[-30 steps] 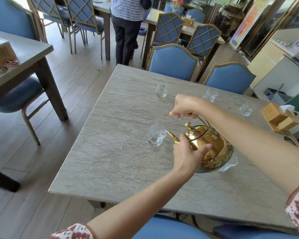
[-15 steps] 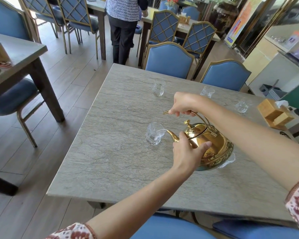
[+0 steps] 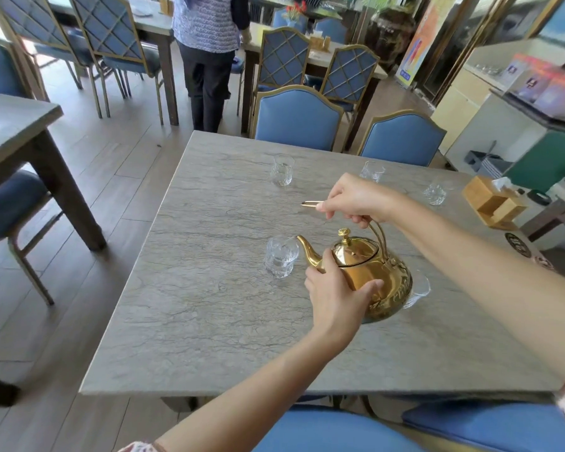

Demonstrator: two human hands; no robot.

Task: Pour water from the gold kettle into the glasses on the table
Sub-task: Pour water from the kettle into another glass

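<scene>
While the table (image 3: 209,321) carries everything on one bare stone top, any spill will run freely across it, so the risks sit in how the pour is handled. Next in size, the gold kettle (image 3: 369,275) hangs just above the middle of the table, nearer the right edge than the left, its spout close beside the rim of the nearest glass (image 3: 280,260). The right hand (image 3: 356,200) is closed around the thin arched handle, and the left hand (image 3: 335,295) cups the kettle's body with fingers wrapped against the metal near the spout's base. If the kettle holds hot water, that left palm could flinch and jerk the stream off target. The spout tip looks level with the rim rather than over it, so tilting now could send water down the outside of the glass. A clear dish-like piece (image 3: 419,288) shows behind the kettle; setting down off-centre could tip it. Three more glasses wait near the far edge: one towards the left (image 3: 282,169), one (image 3: 372,171) partly behind the right hand, one (image 3: 435,193) towards the far right corner; reaching them risks dripping along the way.
</scene>
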